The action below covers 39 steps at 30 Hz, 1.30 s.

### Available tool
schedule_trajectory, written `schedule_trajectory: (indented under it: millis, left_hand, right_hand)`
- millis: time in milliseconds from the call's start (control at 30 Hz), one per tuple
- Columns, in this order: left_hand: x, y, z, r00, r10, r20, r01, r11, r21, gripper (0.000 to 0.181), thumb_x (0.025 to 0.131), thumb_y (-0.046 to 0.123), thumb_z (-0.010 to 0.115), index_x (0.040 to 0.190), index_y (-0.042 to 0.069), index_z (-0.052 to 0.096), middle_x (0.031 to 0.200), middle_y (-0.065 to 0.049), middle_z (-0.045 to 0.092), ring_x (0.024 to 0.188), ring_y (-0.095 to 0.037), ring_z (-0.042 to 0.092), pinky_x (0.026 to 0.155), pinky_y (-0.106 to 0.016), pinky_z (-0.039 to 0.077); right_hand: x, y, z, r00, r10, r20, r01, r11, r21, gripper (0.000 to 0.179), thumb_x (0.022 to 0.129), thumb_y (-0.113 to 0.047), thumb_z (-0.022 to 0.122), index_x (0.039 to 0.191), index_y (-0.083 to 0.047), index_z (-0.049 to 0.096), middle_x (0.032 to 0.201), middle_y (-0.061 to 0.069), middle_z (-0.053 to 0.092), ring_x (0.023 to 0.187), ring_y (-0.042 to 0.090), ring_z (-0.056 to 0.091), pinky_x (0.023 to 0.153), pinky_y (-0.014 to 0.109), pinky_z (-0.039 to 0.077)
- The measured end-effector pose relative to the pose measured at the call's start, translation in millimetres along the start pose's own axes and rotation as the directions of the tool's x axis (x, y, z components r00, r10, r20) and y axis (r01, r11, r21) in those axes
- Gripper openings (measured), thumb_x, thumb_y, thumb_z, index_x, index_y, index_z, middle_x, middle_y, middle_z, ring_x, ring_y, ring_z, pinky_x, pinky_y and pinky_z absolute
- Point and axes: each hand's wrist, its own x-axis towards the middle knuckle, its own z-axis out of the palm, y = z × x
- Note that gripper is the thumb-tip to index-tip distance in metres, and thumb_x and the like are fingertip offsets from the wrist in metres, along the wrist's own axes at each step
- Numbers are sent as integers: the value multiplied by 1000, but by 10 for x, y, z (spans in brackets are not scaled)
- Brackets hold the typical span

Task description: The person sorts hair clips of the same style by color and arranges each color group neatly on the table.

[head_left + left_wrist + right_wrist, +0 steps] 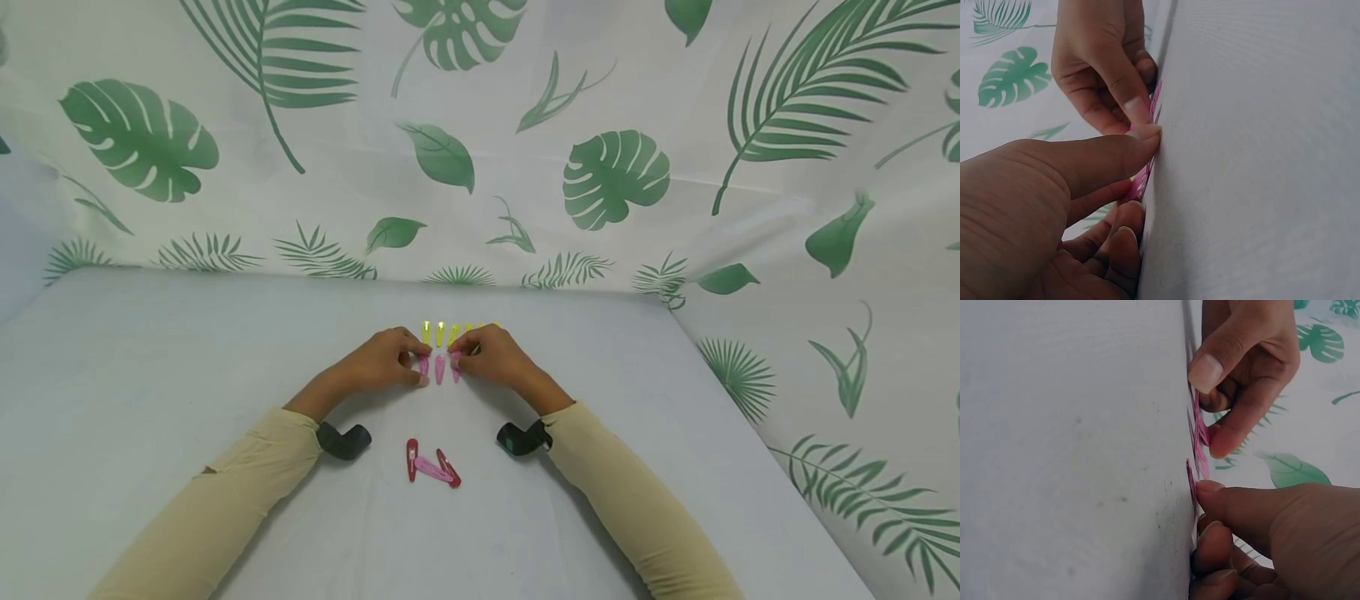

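Three pink snap hair clips stand in a short row on the white cloth in the head view. My left hand (pixel 381 360) pinches the left pink clip (pixel 424 365) between thumb and index finger, one at each end. On the other side, my right hand (pixel 497 357) pinches the right pink clip (pixel 455 372), its fingers covering the clip's upper part. Between them lies the middle pink clip (pixel 440 369), with neither hand on it. The right wrist view shows the right hand's pink clip (pixel 1192 479) low against the cloth at the thumb tip.
Just beyond the hands runs a row of several yellow hair clips (pixel 440 333), partly hidden by the right hand. Nearer me lie a red clip (pixel 412 460), another red clip (pixel 452 475) and a pink clip (pixel 430 468) across them. Leaf-printed cloth (pixel 525 192) hangs behind.
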Motion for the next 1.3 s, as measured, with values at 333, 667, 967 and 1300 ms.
schedule_trajectory:
  millis: [333, 667, 967, 1300]
  left_hand:
    - [-8, 23, 4, 1000, -2, 6, 2, 1000, -5, 47, 82, 15, 78, 124, -1, 65, 104, -8, 56, 84, -19, 51, 75, -32, 42]
    - [-27, 51, -8, 1000, -14, -1, 14, 1000, -2, 47, 82, 14, 78, 124, -2, 65, 105, -9, 57, 85, -20, 52, 76, -33, 42]
    - [-7, 42, -5, 1000, 16, -13, -16, 1000, 2, 47, 81, 14, 79, 123, -2, 66, 103, -8, 58, 85, -19, 52, 77, -33, 42]
    - [-4, 38, 2, 1000, -6, -10, 6, 1000, 13, 47, 81, 15, 79, 123, -1, 66, 102, -7, 57, 85, -19, 51, 75, -32, 42]
  right_hand:
    - [4, -16, 21, 999, 34, -26, -35, 999, -28, 16, 87, -8, 69, 102, -5, 72, 82, 2, 63, 69, 14, 54, 60, 26, 43]
    - [-133, -47, 12, 999, -41, -33, 41, 999, -1, 12, 89, -7, 67, 98, -6, 73, 79, 0, 62, 66, 14, 55, 59, 26, 45]
    - [-409, -141, 44, 977, -186, 108, 181, 982, 59, 13, 89, -5, 68, 101, -6, 73, 82, -3, 65, 69, 10, 54, 63, 24, 46]
    - [-626, -298, 82, 925, -273, 264, 225, 954, 199, 17, 90, -12, 70, 106, -7, 74, 92, -8, 69, 81, 9, 60, 76, 27, 50]
